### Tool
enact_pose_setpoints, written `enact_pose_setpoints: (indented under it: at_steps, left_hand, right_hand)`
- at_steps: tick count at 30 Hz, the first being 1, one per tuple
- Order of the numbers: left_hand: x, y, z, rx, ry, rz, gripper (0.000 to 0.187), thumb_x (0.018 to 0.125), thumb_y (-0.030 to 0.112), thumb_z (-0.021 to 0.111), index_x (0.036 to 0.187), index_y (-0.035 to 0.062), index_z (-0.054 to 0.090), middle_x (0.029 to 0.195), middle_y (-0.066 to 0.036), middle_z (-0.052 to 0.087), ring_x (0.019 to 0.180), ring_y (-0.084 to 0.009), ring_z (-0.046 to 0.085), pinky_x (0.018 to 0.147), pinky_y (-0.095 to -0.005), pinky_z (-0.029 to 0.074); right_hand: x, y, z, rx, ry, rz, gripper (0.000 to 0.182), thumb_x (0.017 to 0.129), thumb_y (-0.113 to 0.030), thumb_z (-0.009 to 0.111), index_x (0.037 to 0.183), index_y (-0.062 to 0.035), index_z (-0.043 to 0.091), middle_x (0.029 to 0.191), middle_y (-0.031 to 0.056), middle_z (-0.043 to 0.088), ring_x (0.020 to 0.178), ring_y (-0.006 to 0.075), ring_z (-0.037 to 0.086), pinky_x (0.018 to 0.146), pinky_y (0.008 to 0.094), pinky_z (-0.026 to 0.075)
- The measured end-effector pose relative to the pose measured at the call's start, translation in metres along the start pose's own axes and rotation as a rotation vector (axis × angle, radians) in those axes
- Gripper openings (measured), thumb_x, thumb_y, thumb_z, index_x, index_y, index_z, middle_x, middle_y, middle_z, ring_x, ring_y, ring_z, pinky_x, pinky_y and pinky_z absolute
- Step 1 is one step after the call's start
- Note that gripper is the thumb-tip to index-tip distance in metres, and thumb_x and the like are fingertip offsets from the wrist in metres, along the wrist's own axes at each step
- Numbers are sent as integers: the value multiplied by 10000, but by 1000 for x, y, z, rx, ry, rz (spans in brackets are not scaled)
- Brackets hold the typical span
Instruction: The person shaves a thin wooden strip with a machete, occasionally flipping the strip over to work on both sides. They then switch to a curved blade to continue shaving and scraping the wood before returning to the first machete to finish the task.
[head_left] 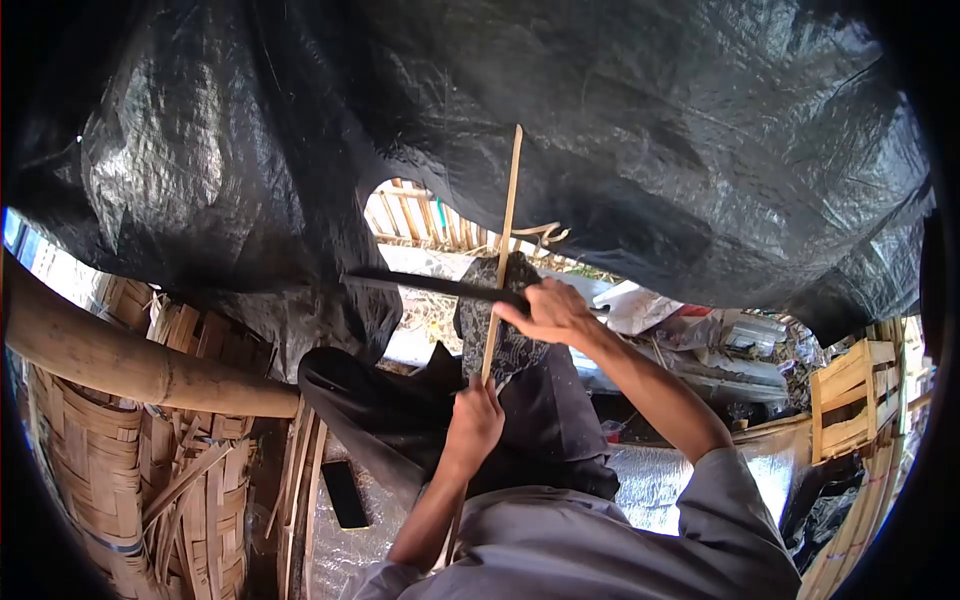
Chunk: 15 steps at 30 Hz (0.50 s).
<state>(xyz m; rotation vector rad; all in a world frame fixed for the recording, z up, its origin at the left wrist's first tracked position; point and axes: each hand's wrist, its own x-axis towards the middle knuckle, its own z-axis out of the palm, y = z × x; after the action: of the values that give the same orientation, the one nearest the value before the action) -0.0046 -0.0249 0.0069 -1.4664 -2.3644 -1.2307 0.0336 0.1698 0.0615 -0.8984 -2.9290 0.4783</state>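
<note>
A long, thin bamboo strip stands up in front of my lap, its lower end inside my closed left hand. My right hand is wrapped round the handle end of a dark, long-bladed knife. The blade points left and crosses the strip just above its middle, close to my right thumb. Beneath the strip, a dark patterned cloth lies over my leg. A pale curl of bamboo hangs beside the strip, beyond the knife.
Black plastic sheeting hangs ahead. A thick bamboo pole and woven bamboo baskets are at the left. A phone lies left of my legs. A wooden crate stands at the right, near plastic scraps.
</note>
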Motion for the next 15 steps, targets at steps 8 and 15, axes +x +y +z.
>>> enact_pose_setpoints:
  at_steps: [8, 15]
  left_hand:
    - [52, -15, 27, -34, -164, -136, 192, 900, 153, 431, 820, -22, 437, 592, -280, 540, 592, -439, 564, 476, -477, 465]
    - [-8, -10, -11, 11, -287, -286, 158, 887, 105, 466, 812, -31, 435, 542, -241, 505, 561, -423, 555, 435, -460, 442]
  right_hand:
    - [5, 8, 7, -30, -29, -98, 774, 744, -728, 407, 733, 1, 668, 658, 200, 604, 617, 341, 625, 551, 436, 509]
    - [40, 3, 17, 143, 62, 137, 799, 774, -707, 388, 692, 45, 643, 592, 228, 582, 573, 354, 619, 513, 435, 489]
